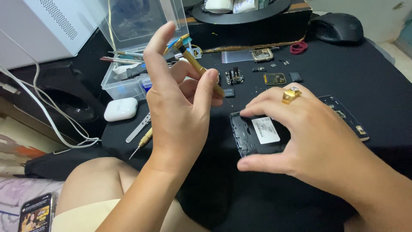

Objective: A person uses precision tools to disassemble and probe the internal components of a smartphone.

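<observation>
My left hand [180,107] pinches a brass screwdriver [199,66] between thumb and fingers, raised above the black tabletop [365,77] with its tip pointing down toward the phone [262,133]. My right hand [309,141] grips the opened phone by its long edges, thumb on the near side and fingers over the far side, pressing it flat near the table's front edge. I judge the phone light, stiff and slick, with exposed parts that look fragile, so the rim is the safe hold. Small loose parts [274,78] lie toward the back edge; a second screwdriver [141,144] rests by the left edge.
</observation>
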